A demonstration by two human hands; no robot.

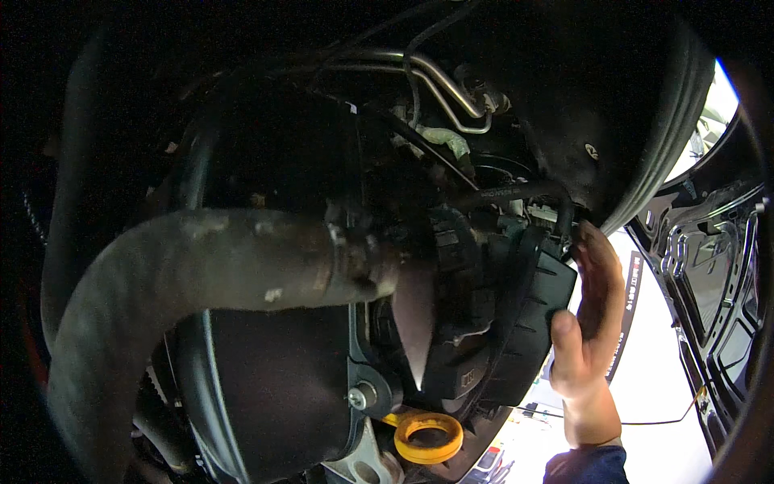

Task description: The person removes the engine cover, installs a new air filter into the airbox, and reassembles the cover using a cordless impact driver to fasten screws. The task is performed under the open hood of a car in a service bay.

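Note:
My right hand (587,331) reaches up from the lower right, with a dark blue sleeve (585,468) at the wrist. Its thumb stands apart from the fingers, which are slightly curved. The fingertips are next to a bent black hose (564,211), and whether they touch it I cannot tell. Just left of the thumb is a ribbed black plastic cover (536,319). My left hand is out of view. A pale, pointed shape (415,327) left of the cover is too unclear to name.
A thick, dusty black hose (193,258) arches across the left, in front of a large black housing (274,387). Below are a yellow ring handle (429,440) and a bolt (361,395). Metal pipes (435,77) cross the top. At far right stands an open black panel (713,266).

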